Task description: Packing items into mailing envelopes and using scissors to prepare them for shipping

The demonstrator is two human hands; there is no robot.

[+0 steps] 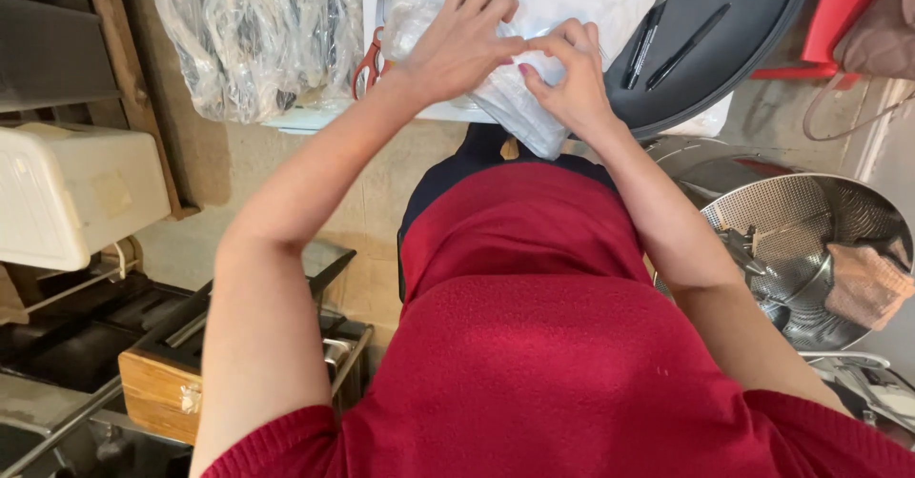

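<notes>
Both pinching clear plastic packet (519,106): left hand (462,44), right hand (572,82); unopened yet, scissors (372,54) untouched beside left hand.

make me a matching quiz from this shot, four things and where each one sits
Things:
1. scissors
2. two pens
3. metal colander
4. clear plastic packet

Places:
A. on the dark round tray
B. held in both hands
C. lower right, beside the person
D. just left of the left hand

Pairs: 1-D, 2-A, 3-C, 4-B
</notes>
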